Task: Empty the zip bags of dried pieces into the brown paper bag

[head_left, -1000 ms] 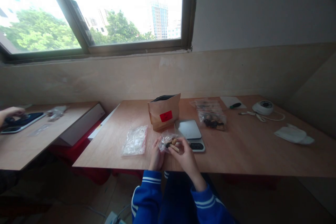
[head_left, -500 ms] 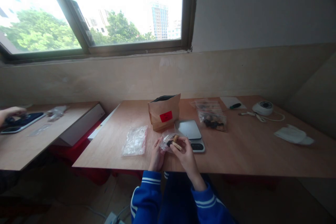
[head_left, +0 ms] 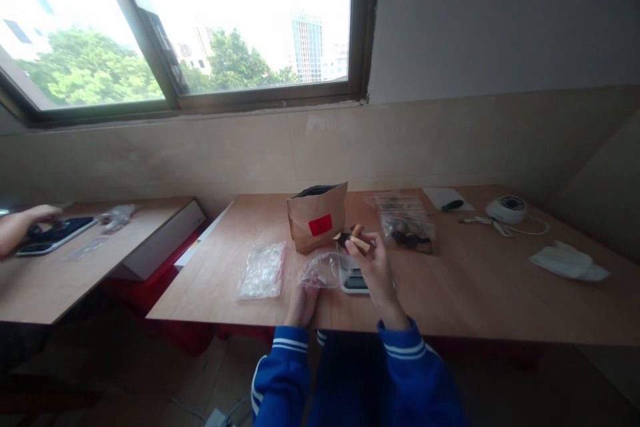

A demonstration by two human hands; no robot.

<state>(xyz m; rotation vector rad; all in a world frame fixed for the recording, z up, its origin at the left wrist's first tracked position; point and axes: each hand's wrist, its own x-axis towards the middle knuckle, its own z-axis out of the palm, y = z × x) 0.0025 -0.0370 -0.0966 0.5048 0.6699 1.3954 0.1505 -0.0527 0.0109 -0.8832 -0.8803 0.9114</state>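
My left hand [head_left: 304, 299] grips a clear plastic bag [head_left: 324, 269] near the table's front edge; its mouth gapes toward the right. My right hand [head_left: 375, 267] pinches several dried pieces [head_left: 358, 240], tan, cream and black, that look like dried mushrooms or slices. They are held up over the small kitchen scale [head_left: 356, 285], outside the bag. My right hand and the pieces hide most of the scale's plate. Behind the bag stands a brown paper pouch [head_left: 315, 217] with a red label, its top open. A stack of flat clear bags [head_left: 262, 271] lies to the left.
Filled zip bags [head_left: 411, 236] of dark and brown pieces lie right of the scale. Farther right are a green-handled screwdriver [head_left: 453, 205] on paper, a white dome camera [head_left: 506, 209] with cable and a white crumpled bag [head_left: 569, 261]. Another person's hand [head_left: 40, 215] works at the left table.
My right hand has lifted the dried pieces out of the clear bag, up and to the right over the scale. My left hand still holds the bag, now emptied. The view has shifted slightly.
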